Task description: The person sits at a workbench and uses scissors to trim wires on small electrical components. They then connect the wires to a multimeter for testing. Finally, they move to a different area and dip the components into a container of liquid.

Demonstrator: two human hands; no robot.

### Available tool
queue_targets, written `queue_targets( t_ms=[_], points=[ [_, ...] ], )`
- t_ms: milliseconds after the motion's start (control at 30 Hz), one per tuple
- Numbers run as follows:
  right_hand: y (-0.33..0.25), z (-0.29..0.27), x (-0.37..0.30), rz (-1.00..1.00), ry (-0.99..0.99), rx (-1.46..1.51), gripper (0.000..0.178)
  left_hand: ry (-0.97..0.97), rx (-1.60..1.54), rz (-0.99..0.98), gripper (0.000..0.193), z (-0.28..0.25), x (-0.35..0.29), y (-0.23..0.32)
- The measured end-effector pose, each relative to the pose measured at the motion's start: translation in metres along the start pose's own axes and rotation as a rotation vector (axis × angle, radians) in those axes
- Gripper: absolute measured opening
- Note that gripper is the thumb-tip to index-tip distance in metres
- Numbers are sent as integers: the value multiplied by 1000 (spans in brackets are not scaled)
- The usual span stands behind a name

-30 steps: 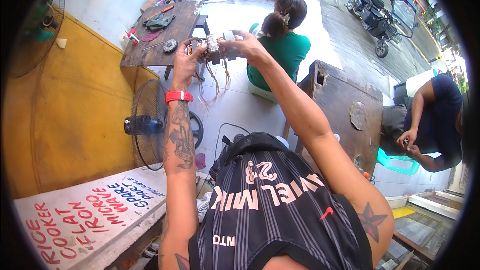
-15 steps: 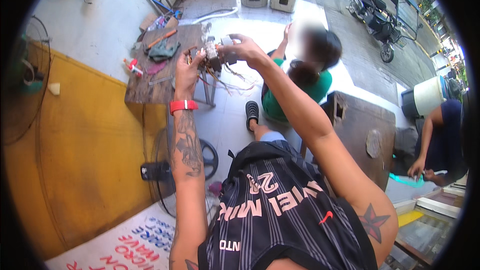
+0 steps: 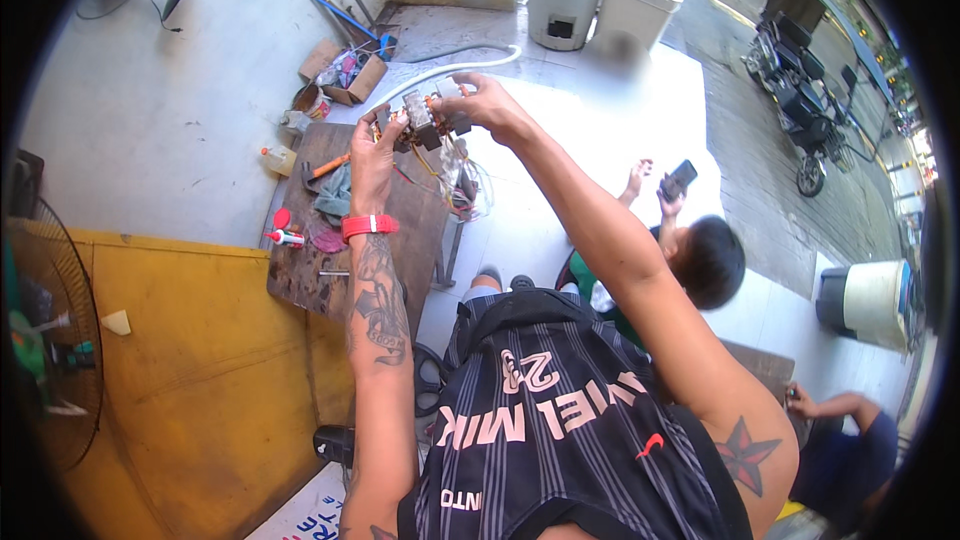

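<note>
Both my arms reach out above the left side of the floor, beside a wooden table. Between my hands is what looks like an electric motor's core (image 3: 424, 128), with grey metal blocks, orange-brown windings and loose coloured wires hanging below. My left hand (image 3: 372, 162), with a red wristband, pinches its left end. My right hand (image 3: 492, 108) grips the right end from above. On the table (image 3: 395, 230) lie a tool with an orange handle (image 3: 329, 166), a grey-green cloth (image 3: 334, 198) and a small white bottle with a red cap (image 3: 288, 238).
A seated person (image 3: 708, 262) holds a phone (image 3: 679, 178) to my right; another person (image 3: 840, 455) works at lower right. Two white tubs (image 3: 567, 0) (image 3: 637, 8) stand ahead, near a cardboard box (image 3: 364, 80). A standing fan (image 3: 55, 330) is at left.
The view has shifted, so the table and the seated person appear lower. That person's phone is now visible. My hands keep hold of the motor core, its wires now hanging more clearly.
</note>
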State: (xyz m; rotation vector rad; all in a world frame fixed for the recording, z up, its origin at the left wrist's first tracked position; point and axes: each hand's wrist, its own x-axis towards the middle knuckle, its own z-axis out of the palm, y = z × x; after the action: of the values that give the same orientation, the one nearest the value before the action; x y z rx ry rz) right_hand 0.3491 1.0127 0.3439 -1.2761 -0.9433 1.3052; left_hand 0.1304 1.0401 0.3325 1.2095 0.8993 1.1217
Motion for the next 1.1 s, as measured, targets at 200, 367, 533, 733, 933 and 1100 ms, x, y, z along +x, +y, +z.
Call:
queue_targets(
  t_ms=[200,367,533,733,933,1100],
  points=[
    [-8,-7,141,45,-81,-29,90,96,-48,-21,53,-11,124,-22],
    [-26,-23,234,72,-117,-82,88,111,-111,-10,54,-10,210,-39],
    [-31,-23,360,57,-222,-193,86,273,-17,27,50,-18,306,-66],
    [-20,33,478,-101,-644,-413,84,701,-76,-10,47,-44,333,-96],
    [-6,89,508,130,-850,-217,79,974,15,-48,43,-64,329,-88],
    [2,100,550,119,-914,-208,77,1009,99,-46,47,-73,360,-93]
  ],
)
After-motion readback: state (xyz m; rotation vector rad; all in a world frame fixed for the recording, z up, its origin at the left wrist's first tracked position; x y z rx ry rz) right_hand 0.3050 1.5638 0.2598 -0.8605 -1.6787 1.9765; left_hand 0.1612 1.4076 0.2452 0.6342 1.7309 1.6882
